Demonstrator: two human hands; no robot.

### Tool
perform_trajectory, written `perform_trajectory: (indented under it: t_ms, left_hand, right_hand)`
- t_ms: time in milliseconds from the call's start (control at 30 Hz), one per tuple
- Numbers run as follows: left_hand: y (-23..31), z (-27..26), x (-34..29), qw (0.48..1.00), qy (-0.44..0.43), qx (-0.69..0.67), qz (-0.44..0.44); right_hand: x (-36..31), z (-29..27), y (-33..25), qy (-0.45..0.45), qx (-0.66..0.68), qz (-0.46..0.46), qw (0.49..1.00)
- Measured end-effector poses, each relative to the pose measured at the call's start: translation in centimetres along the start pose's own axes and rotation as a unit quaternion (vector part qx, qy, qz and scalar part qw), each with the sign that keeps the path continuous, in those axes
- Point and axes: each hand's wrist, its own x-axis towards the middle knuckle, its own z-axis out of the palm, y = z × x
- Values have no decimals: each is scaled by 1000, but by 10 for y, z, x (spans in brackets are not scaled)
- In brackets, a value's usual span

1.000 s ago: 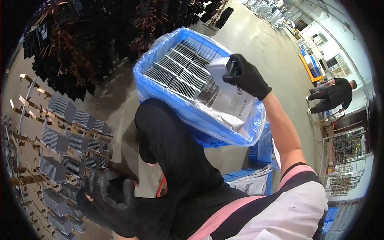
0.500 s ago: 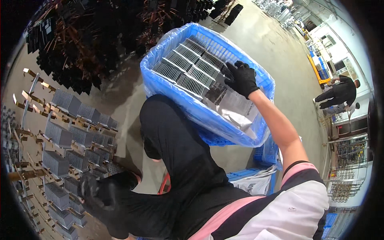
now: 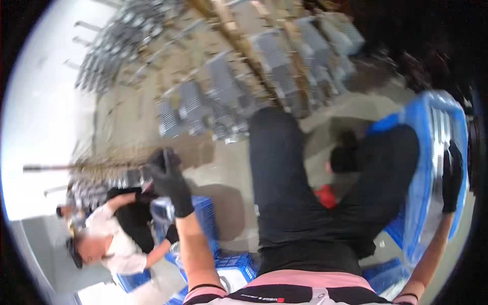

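At the far left of the frame a bright blown-out area swallows all detail. Low in the lower left a co-worker in a white top bends over blue crates, the figure blurred and partly cut by the dark rim. Just right of that, left of centre, the person's left hand in a black glove is raised with fingers curled; motion blur hides whether it grips anything. Across the upper middle, grey finned metal parts lie in smeared rows on the floor. The person's dark trouser legs fill the centre. At the right edge the gloved right hand rests on the rim of a blue plastic-lined crate, its grip unclear; the crate is partly cut off.
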Motion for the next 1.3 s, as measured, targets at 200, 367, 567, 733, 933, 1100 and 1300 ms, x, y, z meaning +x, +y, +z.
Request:
perform_trajectory:
  t_ms: [200, 367, 567, 733, 933, 1100, 1300]
  left_hand:
    - [-9, -6, 30, 989, 113, -94, -26]
    - [-51, -29, 111, 877, -114, 293, 362]
    - [-51, -2, 146, 960, -233, -82, -132]
    - [-56, 11, 131, 981, -179, 15, -76]
    - [-19, 17, 103, 943, -177, -182, -213]
    - [-33, -2, 85, 937, -143, -241, -207]
    - [0, 0, -21, 990, -11, -66, 121]
  right_hand:
    - [53, 26, -107, -15, 40, -89, 995]
    - [61, 42, -146, -47, 169, -137, 975]
    - [62, 55, -150, -60, 43, -226, 971]
    - [61, 44, -167, -72, 69, -193, 976]
    - [51, 32, -171, -83, 50, -175, 980]
    - [46, 33, -174, -75, 72, -184, 977]
    - [27, 9, -192, -99, 273, -122, 949]
